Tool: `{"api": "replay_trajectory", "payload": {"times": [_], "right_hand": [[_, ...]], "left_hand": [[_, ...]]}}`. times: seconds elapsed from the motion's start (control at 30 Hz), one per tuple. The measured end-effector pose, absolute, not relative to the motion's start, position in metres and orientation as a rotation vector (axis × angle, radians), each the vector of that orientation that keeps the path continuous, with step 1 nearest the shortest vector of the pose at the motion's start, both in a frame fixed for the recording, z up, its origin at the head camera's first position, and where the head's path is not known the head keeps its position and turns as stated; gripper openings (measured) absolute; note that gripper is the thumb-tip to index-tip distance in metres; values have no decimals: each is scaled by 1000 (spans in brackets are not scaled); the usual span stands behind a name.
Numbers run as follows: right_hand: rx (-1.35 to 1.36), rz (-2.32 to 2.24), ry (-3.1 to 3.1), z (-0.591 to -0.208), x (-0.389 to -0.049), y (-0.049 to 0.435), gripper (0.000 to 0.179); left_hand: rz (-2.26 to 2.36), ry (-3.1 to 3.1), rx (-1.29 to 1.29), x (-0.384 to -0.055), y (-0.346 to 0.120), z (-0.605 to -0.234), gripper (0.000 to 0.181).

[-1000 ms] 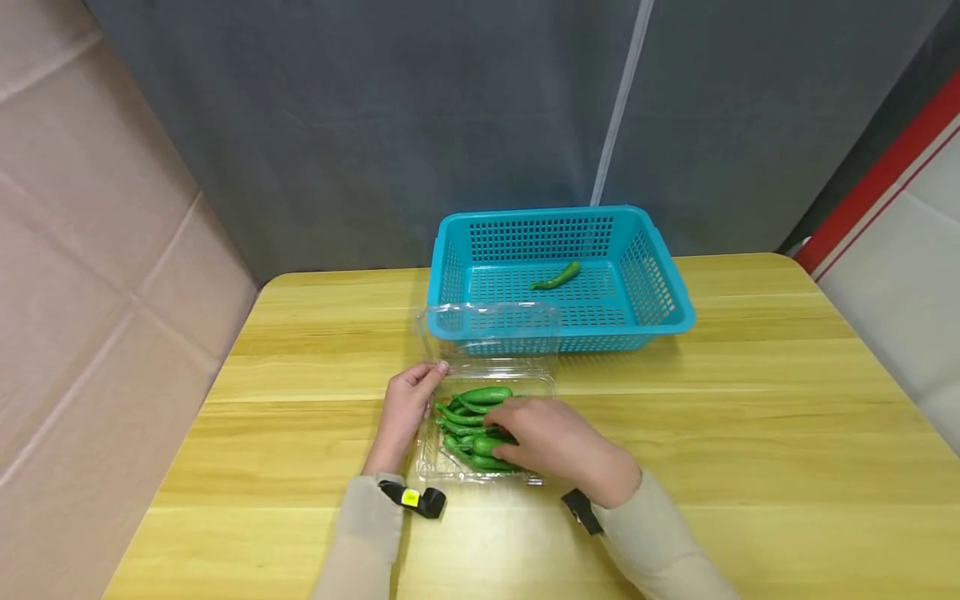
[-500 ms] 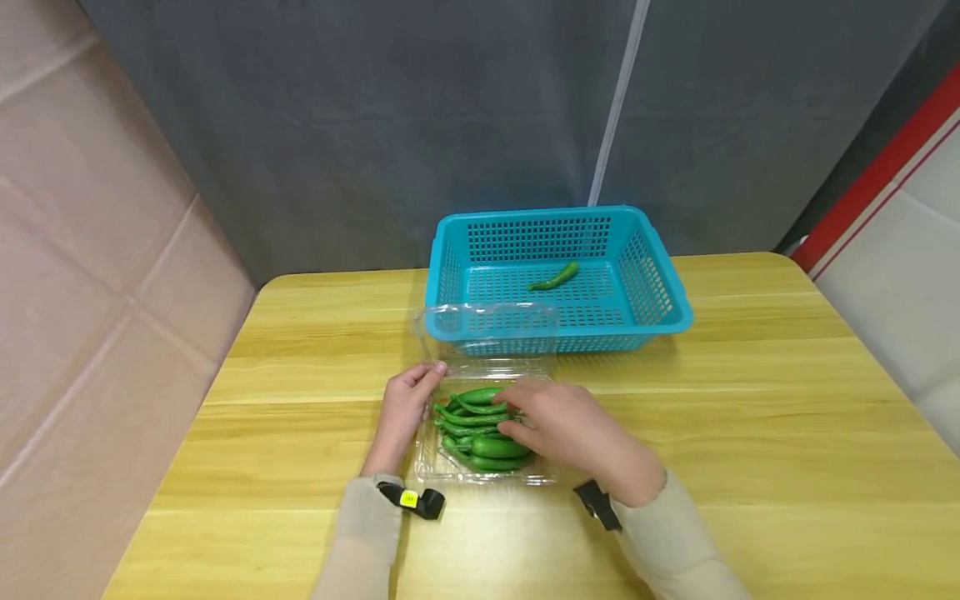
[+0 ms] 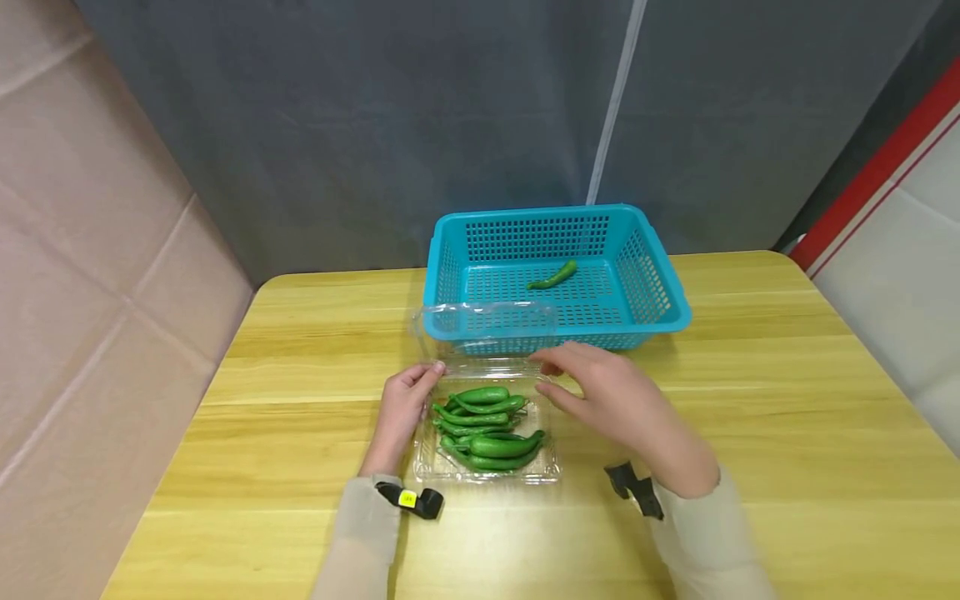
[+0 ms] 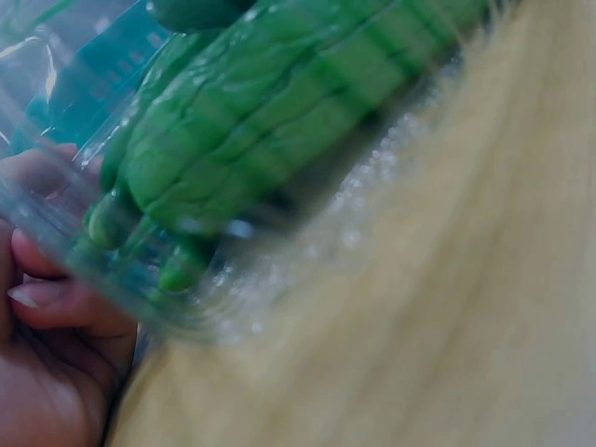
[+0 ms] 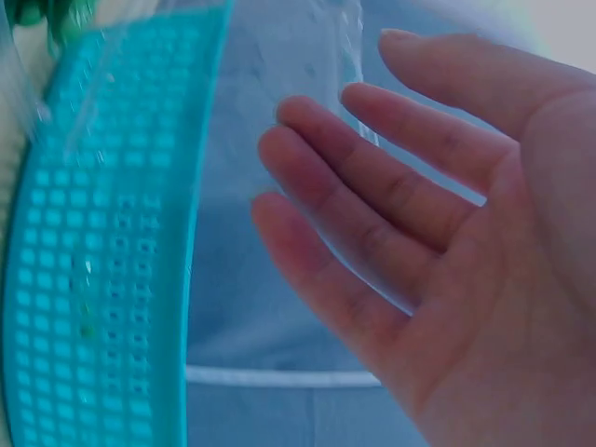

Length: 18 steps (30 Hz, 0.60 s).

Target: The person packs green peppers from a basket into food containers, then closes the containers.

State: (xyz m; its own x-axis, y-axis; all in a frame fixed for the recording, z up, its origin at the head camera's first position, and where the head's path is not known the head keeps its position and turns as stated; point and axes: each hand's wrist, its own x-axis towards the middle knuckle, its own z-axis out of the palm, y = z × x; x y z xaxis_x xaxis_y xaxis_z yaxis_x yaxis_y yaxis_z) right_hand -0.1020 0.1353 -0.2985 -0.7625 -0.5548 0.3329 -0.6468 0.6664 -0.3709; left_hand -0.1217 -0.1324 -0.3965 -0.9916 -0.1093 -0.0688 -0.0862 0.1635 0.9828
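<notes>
A clear plastic clamshell box (image 3: 486, 478) lies on the table with its lid (image 3: 487, 333) folded back against the basket. Several green chili peppers (image 3: 504, 447) fill its lower half, and they show large in the left wrist view as green peppers (image 4: 242, 121). At the box's left side, near the hinge, my left hand (image 3: 405, 408) pinches the rim; curled fingers (image 4: 70, 303) show there in the left wrist view. My right hand (image 3: 600, 396) hovers by the right end of the hinge, holding nothing. Its fingers (image 5: 368, 228) are extended and apart in the right wrist view.
Behind the box stands a blue plastic basket (image 3: 536, 213) with a single chili pepper (image 3: 553, 275) lying on its floor. The wooden table (image 3: 757, 400) ends against a dark grey curtain (image 3: 375, 150). A pale wall (image 3: 112, 250) borders the left.
My right hand has lifted away from the peppers and moved right and back toward the hinge, uncovering the peppers' right ends. The left hand keeps its hold on the box.
</notes>
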Motion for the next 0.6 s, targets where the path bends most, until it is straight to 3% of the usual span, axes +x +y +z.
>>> {"api": "replay_trajectory", "payload": {"times": [0.6], "right_hand": [[759, 902, -2509, -295, -116, 170, 42]], "left_hand": [[-2013, -2387, 183, -121, -132, -395, 33]]}}
